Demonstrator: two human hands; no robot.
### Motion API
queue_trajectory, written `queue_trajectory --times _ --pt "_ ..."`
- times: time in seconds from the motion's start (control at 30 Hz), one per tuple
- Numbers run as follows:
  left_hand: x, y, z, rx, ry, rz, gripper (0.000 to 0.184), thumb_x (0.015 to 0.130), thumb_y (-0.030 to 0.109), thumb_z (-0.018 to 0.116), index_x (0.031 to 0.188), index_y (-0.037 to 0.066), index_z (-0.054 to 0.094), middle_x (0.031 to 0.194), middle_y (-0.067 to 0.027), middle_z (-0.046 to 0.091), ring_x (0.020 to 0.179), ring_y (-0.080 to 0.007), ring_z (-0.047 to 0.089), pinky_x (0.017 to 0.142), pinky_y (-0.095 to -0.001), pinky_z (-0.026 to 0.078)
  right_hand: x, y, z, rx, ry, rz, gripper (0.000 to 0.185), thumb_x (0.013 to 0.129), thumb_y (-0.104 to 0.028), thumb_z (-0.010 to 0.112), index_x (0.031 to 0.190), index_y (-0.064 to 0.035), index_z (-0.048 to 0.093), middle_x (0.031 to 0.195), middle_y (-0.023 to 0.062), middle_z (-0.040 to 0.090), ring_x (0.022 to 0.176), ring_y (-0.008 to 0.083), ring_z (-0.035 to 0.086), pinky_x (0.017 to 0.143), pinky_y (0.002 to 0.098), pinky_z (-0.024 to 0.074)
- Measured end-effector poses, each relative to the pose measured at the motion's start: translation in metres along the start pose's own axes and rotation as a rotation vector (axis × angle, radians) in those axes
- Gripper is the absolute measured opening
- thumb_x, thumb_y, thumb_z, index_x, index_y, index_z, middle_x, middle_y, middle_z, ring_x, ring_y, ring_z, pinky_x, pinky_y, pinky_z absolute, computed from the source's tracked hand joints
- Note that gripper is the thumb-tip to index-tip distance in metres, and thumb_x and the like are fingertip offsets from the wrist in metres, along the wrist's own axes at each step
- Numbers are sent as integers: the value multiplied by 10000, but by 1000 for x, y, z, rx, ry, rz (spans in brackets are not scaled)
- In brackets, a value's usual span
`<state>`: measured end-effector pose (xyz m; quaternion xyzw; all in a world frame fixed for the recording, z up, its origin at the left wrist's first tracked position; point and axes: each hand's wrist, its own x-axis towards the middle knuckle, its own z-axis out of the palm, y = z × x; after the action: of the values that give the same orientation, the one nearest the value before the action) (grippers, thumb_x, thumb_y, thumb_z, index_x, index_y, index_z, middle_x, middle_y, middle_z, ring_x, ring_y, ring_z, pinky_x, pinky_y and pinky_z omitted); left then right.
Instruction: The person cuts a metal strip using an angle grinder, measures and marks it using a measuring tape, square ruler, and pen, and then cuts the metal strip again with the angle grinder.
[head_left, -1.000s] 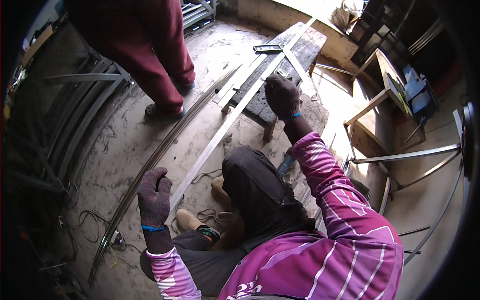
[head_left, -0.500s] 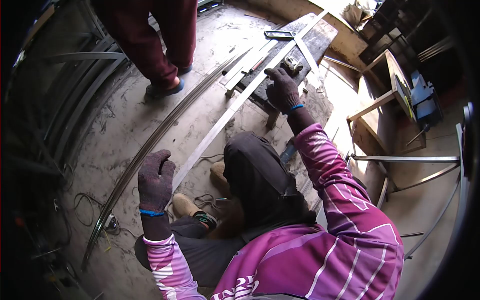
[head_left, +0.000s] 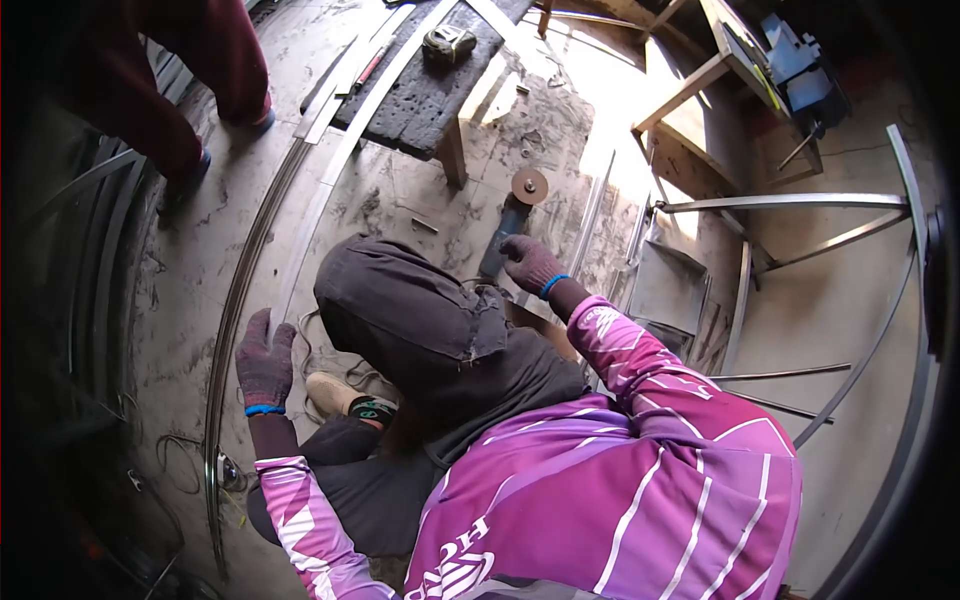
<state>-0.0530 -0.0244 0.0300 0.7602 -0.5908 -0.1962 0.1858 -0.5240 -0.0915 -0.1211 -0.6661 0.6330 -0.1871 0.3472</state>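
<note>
My left hand (head_left: 266,362), in a dark knitted glove, is closed at the near end of a long flat metal bar (head_left: 318,205). The bar runs away from me onto a dark, low bench (head_left: 412,112). My gloved right hand (head_left: 533,264) is beside the body of an angle grinder (head_left: 508,228) on the floor, its fingers partly bent and not wrapped round it. The grinder's brown disc (head_left: 529,185) points away from me. On the bench sit a tape measure (head_left: 448,43) and a red marker-like stick (head_left: 370,66).
Long thin metal rods (head_left: 248,255) lie on the floor left of the bar. Another person's legs (head_left: 215,70) stand at the upper left. To the right are a metal frame (head_left: 790,203), a wooden stand (head_left: 685,92) and a grey metal box (head_left: 668,285). A cable (head_left: 180,462) lies at the left.
My right hand has left the bar by the bench and come down to the grinder. The view has shifted right and nearer, and my left hand stays at the bar's end.
</note>
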Motion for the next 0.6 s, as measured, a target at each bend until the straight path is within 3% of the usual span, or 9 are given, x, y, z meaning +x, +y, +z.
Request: queue_trajectory --times 0.03,0.27,0.33,0.4,0.47,0.53,0.6 --pt "0 0 -1 10 -11 1 501 894 295 706 1265 -26 604 1182 -266 667 1076 -421 653 936 -450 512 3 9 2 144 -10 154 339 796 -160 632 1100 -14 671 1075 199 705 1023 344 679 910 392 536" --pt "-14 -23 -16 -61 54 -42 448 885 186 723 1264 -28 618 1161 -258 683 1091 -384 669 955 -422 517 45 82 29 244 120 395 438 753 -199 665 1141 3 668 1108 211 711 1058 334 682 947 375 526" --pt "-28 -18 -20 -1 -16 -102 447 892 177 713 1280 -21 610 1205 -257 664 1128 -380 651 978 -417 509 65 109 43 172 181 476 513 731 -276 721 1162 -4 663 1104 220 711 1068 345 680 946 389 526" --pt "-44 -28 -27 81 51 -101 449 870 159 725 1268 -16 612 1199 -225 655 1117 -352 647 965 -409 511 89 127 58 51 162 738 648 696 -370 794 1205 1 639 1130 230 701 1082 364 675 950 411 523" --pt "-59 -17 -40 55 106 -135 430 835 123 730 1233 0 624 1138 -187 648 1051 -327 650 926 -400 520 97 121 72 32 293 862 644 683 -367 843 1122 65 656 1024 225 715 922 357 704 828 414 545" --pt "-84 -26 -51 107 175 -155 407 806 89 723 1195 13 630 1070 -159 636 975 -305 646 881 -394 524 122 182 117 182 320 992 731 663 -400 879 1165 74 640 1054 232 711 909 358 702 822 441 537" --pt "-109 -26 -64 163 222 -210 399 806 75 708 1194 22 630 1079 -150 634 971 -294 642 869 -387 524 132 164 126 227 329 1053 843 641 -390 907 1260 84 586 1156 239 684 990 363 687 892 462 524"
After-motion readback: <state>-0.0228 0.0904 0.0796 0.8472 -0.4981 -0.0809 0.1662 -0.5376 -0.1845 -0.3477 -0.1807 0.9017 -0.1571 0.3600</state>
